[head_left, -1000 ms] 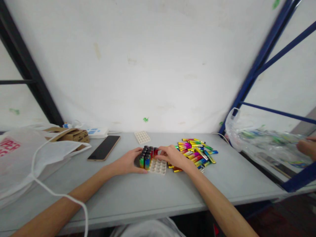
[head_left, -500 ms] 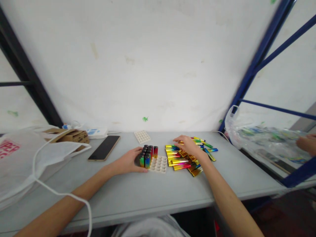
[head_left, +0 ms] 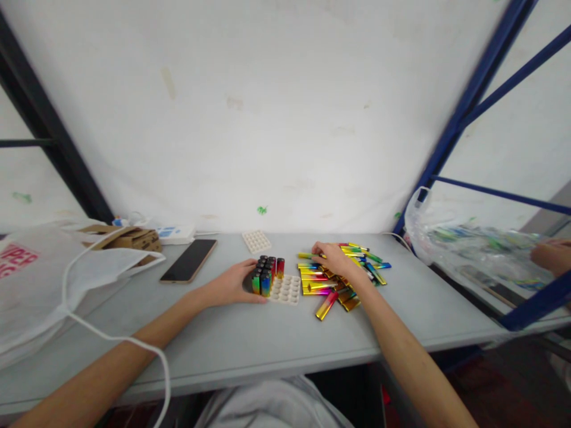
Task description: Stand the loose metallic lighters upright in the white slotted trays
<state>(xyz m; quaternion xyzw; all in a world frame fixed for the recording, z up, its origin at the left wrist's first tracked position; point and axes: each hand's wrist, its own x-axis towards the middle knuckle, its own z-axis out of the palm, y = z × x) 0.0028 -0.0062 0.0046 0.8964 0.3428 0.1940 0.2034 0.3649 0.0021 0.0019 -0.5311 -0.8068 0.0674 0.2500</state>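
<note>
A white tray (head_left: 289, 290) with round holes lies on the grey table, and several shiny lighters (head_left: 266, 273) stand upright in its left part. My left hand (head_left: 234, 283) curls against the left side of the tray and those standing lighters. To the right lies a pile of loose rainbow and gold lighters (head_left: 325, 284). My right hand (head_left: 333, 257) rests on top of that pile with its fingers bent down onto the lighters; I cannot make out whether it grips one.
A second small white tray (head_left: 256, 241) lies near the wall. A phone (head_left: 188, 260), a cardboard box (head_left: 128, 238) and a white bag (head_left: 49, 279) are at the left. At the right a clear plastic bag (head_left: 464, 249) sits by a blue frame, with another person's hand (head_left: 549, 255).
My right hand left the tray and went right onto the loose pile, spreading it; one lighter now lies apart at the front. The left hand stayed at the tray.
</note>
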